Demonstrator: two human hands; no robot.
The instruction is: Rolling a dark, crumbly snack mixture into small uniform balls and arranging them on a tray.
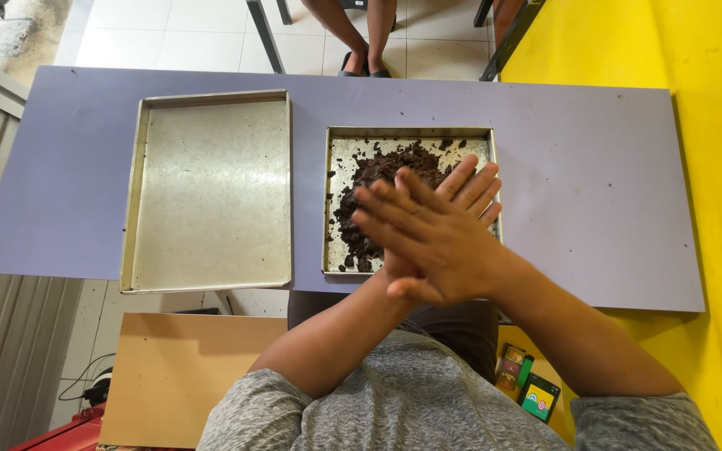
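Neither hand held anything: the right hand (432,242) lay flat across the left hand (461,196), palms pressed together and fingers stretched out and crossed, just above the near right part of the smaller tray (338,167). Whether any crumbs were caught between the palms could not be told. That tray sat on the grey board (587,167) and held a heap of dark brown crumbs (378,171), piled mostly toward the middle and far side, with loose bits scattered along its left edge. To its left, apart from it, lay a larger tray (211,192), bare but for a few specks. Beyond the board a seated person's legs and sandalled feet (365,63) showed on the pale floor tiles. A yellow surface (712,83) ran down the right side.

Judging by the pose, the person was rubbing the palms together over the crumbs. Done well, that would mean keeping both hands over the tray itself, low and inside its rim, so anything shed fell onto the heap and not the board, and working with light, even strokes.
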